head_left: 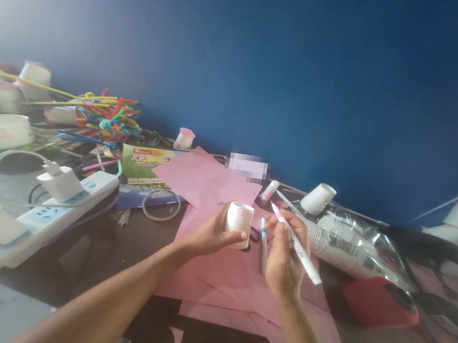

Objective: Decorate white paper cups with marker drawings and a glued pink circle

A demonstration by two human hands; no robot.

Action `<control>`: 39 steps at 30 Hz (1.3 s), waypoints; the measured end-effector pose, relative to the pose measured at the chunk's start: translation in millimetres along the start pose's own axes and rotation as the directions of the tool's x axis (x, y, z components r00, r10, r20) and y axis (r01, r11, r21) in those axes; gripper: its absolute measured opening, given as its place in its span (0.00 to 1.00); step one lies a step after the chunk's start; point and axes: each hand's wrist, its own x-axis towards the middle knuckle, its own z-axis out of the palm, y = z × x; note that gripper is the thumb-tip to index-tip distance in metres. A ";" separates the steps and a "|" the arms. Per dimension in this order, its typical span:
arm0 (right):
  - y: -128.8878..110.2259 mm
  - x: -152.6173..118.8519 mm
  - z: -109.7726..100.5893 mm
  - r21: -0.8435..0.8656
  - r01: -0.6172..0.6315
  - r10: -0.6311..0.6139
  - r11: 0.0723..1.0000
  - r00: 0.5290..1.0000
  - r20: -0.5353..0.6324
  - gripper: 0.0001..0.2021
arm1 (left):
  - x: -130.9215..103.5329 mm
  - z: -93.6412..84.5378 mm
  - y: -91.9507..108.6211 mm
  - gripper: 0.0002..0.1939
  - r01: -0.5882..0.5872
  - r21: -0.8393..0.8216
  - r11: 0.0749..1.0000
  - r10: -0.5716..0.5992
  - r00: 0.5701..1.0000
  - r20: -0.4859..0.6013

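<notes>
My left hand (pixel 214 229) grips a white paper cup (pixel 239 219), which is upside down and has pink pen lines near its top. To its right, my right hand (pixel 288 249) is closed round a white marker (pixel 304 260) whose pink tip end points up and left toward the cup. The marker's tip and the cup are apart. Beneath both hands lie sheets of pink paper (pixel 220 285). A second marker with a blue band (pixel 264 243) rests between the hands, and a dark pair of scissors (pixel 254 235) shows partly behind the cup.
A plastic sleeve of stacked paper cups (pixel 341 240) and a red phone-like object (pixel 381 303) lie at right. One loose cup (pixel 318 198) stands near the wall. At left are a power strip (pixel 45 218), colourful pipe cleaners (pixel 112 117) and a coloured paper packet (pixel 143 170).
</notes>
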 end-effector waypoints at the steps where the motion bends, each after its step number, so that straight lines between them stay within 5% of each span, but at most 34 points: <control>1: 1.9 0.3 0.8 0.009 -0.019 0.019 1.000 1.000 0.002 0.10 | 0.4 -0.3 1.6 0.31 0.001 -0.029 1.000 -0.001 1.000 0.005; 5: 3.9 -0.9 1.7 -0.003 -0.062 0.062 0.998 0.995 0.072 0.11 | 1.8 -0.6 5.4 0.30 0.009 -0.133 0.991 -0.007 1.000 0.013; 16: -10.2 -4.6 -1.3 0.002 0.097 -0.093 0.995 0.955 0.282 0.11 | 0.0 0.5 3.2 0.30 -0.025 -0.135 0.991 0.032 0.998 0.050; 39: -7.3 -8.4 0.3 -0.154 0.163 -0.116 0.974 0.955 0.274 0.04 | 2.7 0.4 -1.1 0.26 0.011 -0.019 1.000 -0.012 1.000 -0.029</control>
